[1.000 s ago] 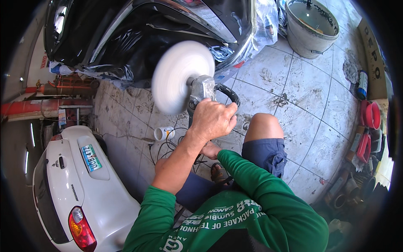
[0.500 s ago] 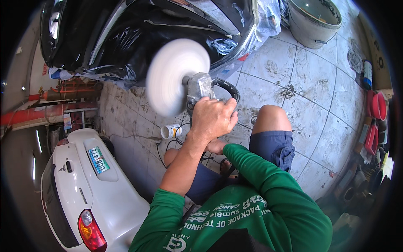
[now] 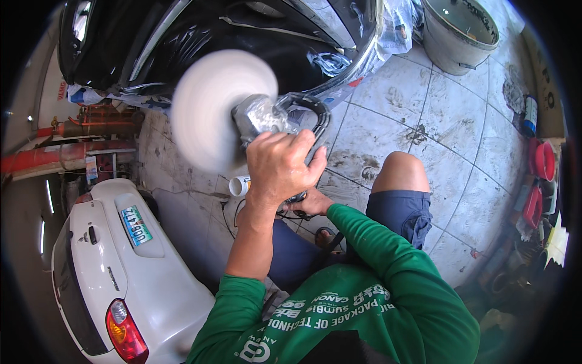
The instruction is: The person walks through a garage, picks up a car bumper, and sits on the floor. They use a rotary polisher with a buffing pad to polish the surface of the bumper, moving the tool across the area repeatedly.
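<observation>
A polisher (image 3: 262,119) with a grey, worn head is in both my hands. Its round white pad (image 3: 221,109) is blurred with spinning and overlaps the lower part of a black car body panel (image 3: 163,73); whether they touch I cannot tell. My left hand (image 3: 282,165) wraps round the polisher's body just behind the head, beside the black loop handle (image 3: 320,115). Lower and closer to me, my right hand (image 3: 310,202) closes round the rear of the tool, partly hidden behind my left wrist. Plastic sheeting (image 3: 394,36) and tape cover the panel's edge.
A white car (image 3: 130,261) stands close on my left. A small white tub (image 3: 239,185) and a dark cord (image 3: 225,212) lie on the dirty tiled floor (image 3: 451,133). At the far right is a grey bucket (image 3: 458,36); red items (image 3: 544,161) line the right wall.
The polisher has moved left and slightly nearer to me, both hands still on it. Its pad remains blurred with spinning.
</observation>
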{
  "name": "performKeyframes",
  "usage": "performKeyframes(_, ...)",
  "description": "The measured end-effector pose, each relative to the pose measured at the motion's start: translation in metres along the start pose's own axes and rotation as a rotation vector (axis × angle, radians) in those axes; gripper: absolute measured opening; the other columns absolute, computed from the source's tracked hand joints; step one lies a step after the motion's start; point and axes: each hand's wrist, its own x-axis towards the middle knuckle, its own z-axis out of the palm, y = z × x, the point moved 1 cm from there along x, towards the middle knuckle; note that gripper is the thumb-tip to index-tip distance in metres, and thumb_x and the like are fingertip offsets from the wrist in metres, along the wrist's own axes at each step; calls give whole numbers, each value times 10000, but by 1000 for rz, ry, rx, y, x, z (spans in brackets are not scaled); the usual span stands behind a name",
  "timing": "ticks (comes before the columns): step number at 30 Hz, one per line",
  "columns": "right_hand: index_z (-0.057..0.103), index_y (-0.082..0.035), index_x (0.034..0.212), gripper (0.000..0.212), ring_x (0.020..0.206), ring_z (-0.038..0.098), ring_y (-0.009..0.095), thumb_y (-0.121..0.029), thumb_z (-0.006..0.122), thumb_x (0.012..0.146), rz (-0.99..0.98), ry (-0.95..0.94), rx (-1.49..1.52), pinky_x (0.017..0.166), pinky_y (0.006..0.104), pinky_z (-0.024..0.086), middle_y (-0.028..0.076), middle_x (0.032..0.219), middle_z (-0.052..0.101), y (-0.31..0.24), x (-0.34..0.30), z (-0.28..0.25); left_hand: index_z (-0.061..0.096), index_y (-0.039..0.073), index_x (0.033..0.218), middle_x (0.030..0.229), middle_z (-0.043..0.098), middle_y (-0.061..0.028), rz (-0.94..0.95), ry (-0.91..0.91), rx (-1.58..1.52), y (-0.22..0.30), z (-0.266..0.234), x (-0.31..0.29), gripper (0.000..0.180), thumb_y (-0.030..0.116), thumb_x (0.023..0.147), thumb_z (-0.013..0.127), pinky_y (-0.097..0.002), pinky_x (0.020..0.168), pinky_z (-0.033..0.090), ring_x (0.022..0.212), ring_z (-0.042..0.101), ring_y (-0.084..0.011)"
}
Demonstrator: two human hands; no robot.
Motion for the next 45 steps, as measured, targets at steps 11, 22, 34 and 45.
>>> performKeyframes(11, 712, -51, 1042, 384, 660, 633, 118, -316, 950, 899, 22, 339, -2, 617, 346, 521, 5, 781, 700, -18, -52, -21, 686, 104, 784, 656, 642, -22, 117, 316, -272, -18, 3, 11, 368, 348, 754, 960, -380, 588, 449, 583, 626, -238)
performKeyframes(22, 695, -75, 966, 209, 697, 653, 144, -172, 878, 939, 166, 398, 7, 650, 331, 518, 15, 774, 691, -58, -110, -72, 626, 128, 743, 647, 659, -30, 37, 473, -420, 6, 24, 52, 312, 326, 862, 836, -405, 599, 514, 620, 701, -256)
performKeyframes(34, 713, -58, 941, 303, 659, 631, 127, -271, 926, 911, 283, 484, -122, 616, 324, 510, 8, 759, 685, -94, -128, -56, 565, 142, 707, 595, 571, -19, 78, 540, -417, 4, 12, 57, 355, 297, 880, 834, -408, 552, 462, 556, 622, -246)
performKeyframes(45, 747, -30, 1131, 410, 816, 666, 137, -312, 935, 901, 293, 320, -65, 783, 364, 570, 34, 912, 753, -58, -151, -109, 596, 131, 700, 596, 576, -3, -8, 405, -353, 44, 62, 71, 331, 241, 793, 894, -365, 550, 416, 525, 587, -223)
